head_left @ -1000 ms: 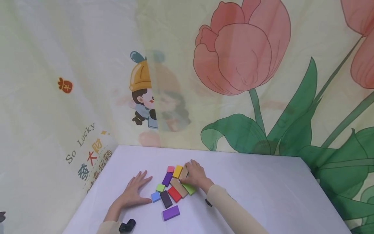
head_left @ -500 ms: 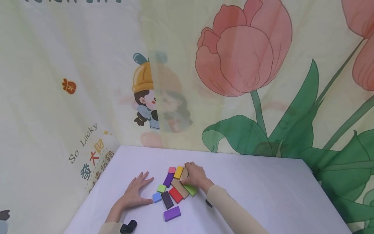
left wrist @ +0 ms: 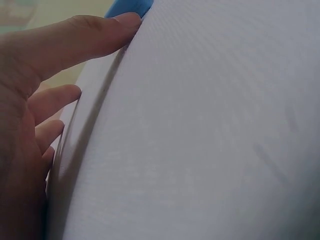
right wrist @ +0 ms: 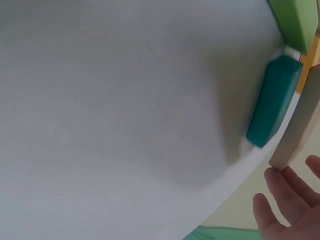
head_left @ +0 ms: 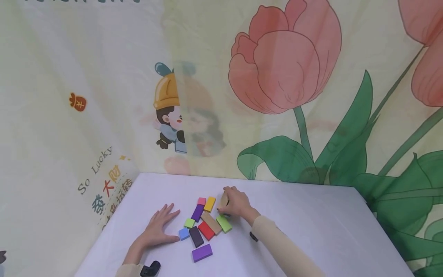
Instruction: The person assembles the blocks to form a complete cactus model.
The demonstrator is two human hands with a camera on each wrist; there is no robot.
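My right hand (head_left: 237, 204) pinches a beige wooden block (head_left: 224, 199) at the upper right of the block group. In the right wrist view the fingers (right wrist: 280, 192) touch one end of that wooden block (right wrist: 297, 125), and a teal block (right wrist: 275, 100) lies on the table beside it. My left hand (head_left: 157, 229) rests on the table with its fingers spread, its thumb tip at the blue block (head_left: 184, 233). The left wrist view also shows this thumb against the blue block (left wrist: 129, 7).
Near the hands lie green (head_left: 223, 224), red (head_left: 206, 231), dark (head_left: 196, 236), wooden (head_left: 211, 223), yellow (head_left: 209, 204), pink (head_left: 202, 201) and purple (head_left: 202, 252) blocks. Behind the white table (head_left: 294, 231) hangs a curtain with printed tulips (head_left: 287, 69).
My right hand has moved slightly right with the wooden block, away from the yellow block, and more of the green block shows. My left hand has stayed in place.
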